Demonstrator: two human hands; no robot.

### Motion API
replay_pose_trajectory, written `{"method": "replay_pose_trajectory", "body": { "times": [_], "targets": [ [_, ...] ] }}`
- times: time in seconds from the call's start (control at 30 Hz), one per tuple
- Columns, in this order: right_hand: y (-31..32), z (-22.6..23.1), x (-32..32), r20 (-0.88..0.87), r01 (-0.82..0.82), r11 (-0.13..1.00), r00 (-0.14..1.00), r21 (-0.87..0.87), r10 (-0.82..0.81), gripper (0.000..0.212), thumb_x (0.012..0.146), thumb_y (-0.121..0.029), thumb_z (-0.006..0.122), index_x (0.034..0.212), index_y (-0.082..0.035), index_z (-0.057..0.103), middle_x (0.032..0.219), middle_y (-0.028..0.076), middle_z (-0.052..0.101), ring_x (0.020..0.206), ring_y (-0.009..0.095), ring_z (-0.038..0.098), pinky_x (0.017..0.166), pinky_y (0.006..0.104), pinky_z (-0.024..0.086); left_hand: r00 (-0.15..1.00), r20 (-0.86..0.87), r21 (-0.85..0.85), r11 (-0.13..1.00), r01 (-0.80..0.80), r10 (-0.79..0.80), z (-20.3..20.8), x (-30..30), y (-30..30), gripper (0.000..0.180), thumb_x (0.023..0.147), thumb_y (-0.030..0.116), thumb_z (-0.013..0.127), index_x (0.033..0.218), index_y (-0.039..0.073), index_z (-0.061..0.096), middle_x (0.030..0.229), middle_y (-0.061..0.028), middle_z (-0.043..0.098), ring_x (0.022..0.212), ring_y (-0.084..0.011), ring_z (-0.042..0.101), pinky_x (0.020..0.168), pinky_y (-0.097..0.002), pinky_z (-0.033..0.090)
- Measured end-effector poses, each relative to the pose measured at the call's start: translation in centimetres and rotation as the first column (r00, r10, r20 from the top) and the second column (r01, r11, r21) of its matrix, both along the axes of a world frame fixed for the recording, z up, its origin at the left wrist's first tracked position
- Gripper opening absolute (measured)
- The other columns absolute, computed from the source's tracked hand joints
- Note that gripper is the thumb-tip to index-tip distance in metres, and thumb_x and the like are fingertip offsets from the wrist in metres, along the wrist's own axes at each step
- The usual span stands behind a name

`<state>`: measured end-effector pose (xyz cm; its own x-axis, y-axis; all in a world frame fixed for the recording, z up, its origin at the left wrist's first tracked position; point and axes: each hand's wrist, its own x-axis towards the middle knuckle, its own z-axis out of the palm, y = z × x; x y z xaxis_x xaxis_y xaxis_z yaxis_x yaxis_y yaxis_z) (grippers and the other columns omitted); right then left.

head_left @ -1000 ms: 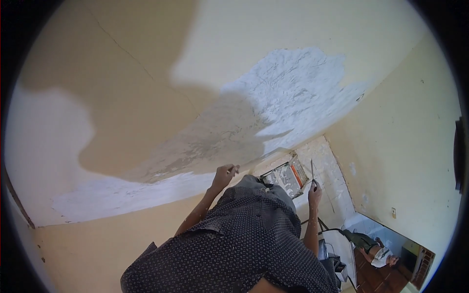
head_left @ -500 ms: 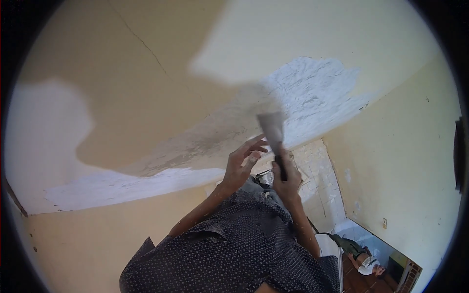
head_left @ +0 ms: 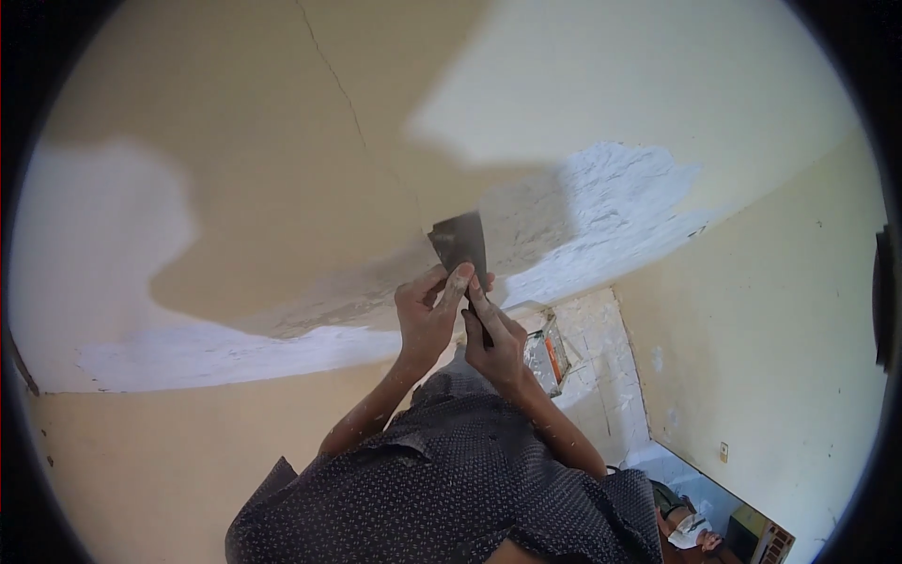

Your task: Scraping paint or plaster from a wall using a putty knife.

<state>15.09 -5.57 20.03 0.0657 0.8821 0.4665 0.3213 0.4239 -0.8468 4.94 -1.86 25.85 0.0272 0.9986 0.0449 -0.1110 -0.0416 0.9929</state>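
A putty knife [head_left: 460, 240] with a wide, dark blade is raised before the cream-painted surface, its blade pointing up. My right hand [head_left: 498, 355] is closed round its dark handle. On the blade's lower part my left hand [head_left: 427, 318] presses its thumb, with the fingers bent behind and partly hidden. Pale dust or plaster specks both hands and forearms. Beyond the blade, a rough, whitish patch [head_left: 615, 193] of bared or filled plaster runs along the cream surface [head_left: 263, 207], partly in my shadow.
A thin crack [head_left: 343, 89] crosses the cream surface. Below and right stands a frame-like object with an orange strip [head_left: 552, 357] near a scraped wall area [head_left: 601, 348]. A wall socket [head_left: 723, 452] sits on the right wall. Another person [head_left: 691, 528] is at the lower right.
Both hands and the putty knife have moved left. My left hand, apart from the blade before, now grips it. The view has shifted a little.
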Motion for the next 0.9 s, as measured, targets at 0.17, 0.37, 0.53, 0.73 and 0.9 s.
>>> {"method": "replay_pose_trajectory", "body": {
  "times": [0.17,0.37,0.53,0.73,0.9],
  "targets": [
    [0.8,-1.0,-0.2,0.025,0.013,1.000,1.000,0.025,-0.013,0.049,0.082,0.006,0.060,0.130,-0.002,0.052,0.101,0.021,0.066,0.082,0.028,0.069,0.066,0.0301,0.053,0.990,-0.137,-0.006,1.000,0.010,-0.010,-0.7,-0.5,0.7,0.023,0.092,0.014,0.060,0.093,-0.009,0.065,0.084,-0.0121,0.069,0.080,-0.0136,0.066,0.070,-0.0246,0.052],
    [1.2,-0.9,-0.1,0.029,0.020,0.998,0.999,0.061,-0.021,0.047,0.083,0.007,0.059,0.129,0.000,0.052,0.100,0.021,0.067,0.079,0.028,0.069,0.067,0.0311,0.053,0.977,-0.211,-0.011,0.999,-0.046,0.043,-0.6,0.3,0.8,0.022,0.092,0.014,0.060,0.094,-0.008,0.066,0.083,-0.0100,0.069,0.077,-0.0134,0.066,0.068,-0.0243,0.052],
    [1.6,-1.3,-0.4,-0.009,0.003,1.000,1.000,0.025,-0.002,0.047,0.083,0.007,0.058,0.129,0.002,0.052,0.097,0.022,0.067,0.074,0.026,0.069,0.062,0.0289,0.051,0.997,0.037,0.051,0.996,-0.073,0.072,-0.7,0.7,1.1,0.024,0.091,0.017,0.062,0.092,-0.007,0.067,0.082,-0.0087,0.069,0.071,-0.0115,0.063,0.066,-0.0233,0.050],
    [0.8,-1.3,-0.8,-0.050,0.034,0.993,0.998,0.117,-0.028,0.049,0.083,0.007,0.058,0.131,0.001,0.049,0.096,0.022,0.066,0.072,0.026,0.068,0.061,0.0297,0.051,0.986,-0.145,-0.004,0.997,-0.080,0.078,1.4,0.8,0.3,0.025,0.091,0.019,0.063,0.092,-0.006,0.066,0.083,-0.0102,0.069,0.075,-0.0144,0.066,0.066,-0.0239,0.052],
    [2.9,-0.6,0.1,-0.061,0.010,0.992,0.998,0.126,-0.003,0.054,0.083,0.006,0.058,0.135,-0.002,0.045,0.108,0.024,0.064,0.087,0.026,0.069,0.068,0.0300,0.053,0.998,-0.062,-0.019,0.999,-0.027,0.026,1.0,1.1,2.0,0.026,0.092,0.017,0.061,0.095,-0.008,0.065,0.081,-0.0131,0.069,0.075,-0.0165,0.068,0.067,-0.0255,0.054]
  ]
}}
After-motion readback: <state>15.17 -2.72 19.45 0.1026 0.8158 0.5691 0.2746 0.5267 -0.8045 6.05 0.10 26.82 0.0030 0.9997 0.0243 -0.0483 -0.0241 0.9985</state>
